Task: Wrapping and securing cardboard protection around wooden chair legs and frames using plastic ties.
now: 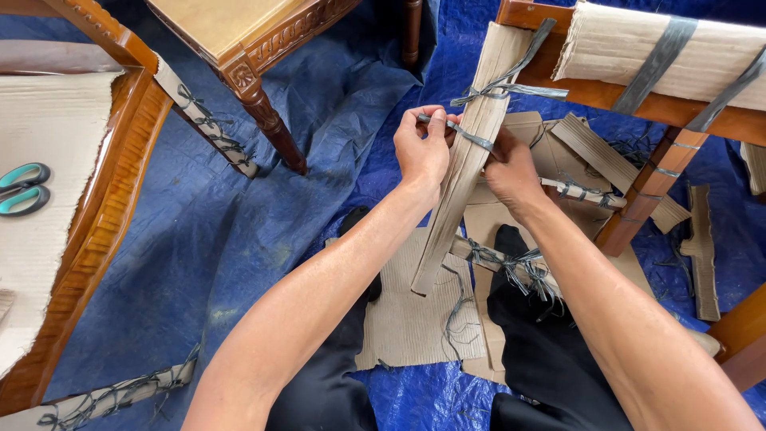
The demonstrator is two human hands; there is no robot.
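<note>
Left hand pinches grey strap end, pulling across cardboard-wrapped chair leg between hands. Right hand closed round leg, steadying it. Best keep strap taut, flat over cardboard, right grip firm just beside knot.

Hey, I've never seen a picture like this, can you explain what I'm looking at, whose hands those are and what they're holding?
This is one view from a camera worn on a person's head, looking down at their own bare hands. The left hand pinches a grey plastic strap that runs around a chair leg wrapped in corrugated cardboard. The right hand grips that wrapped leg from the other side. Below lies a blue tarp with cardboard scraps. Other wooden chairs stand around, and teal scissors rest at the left.
</note>
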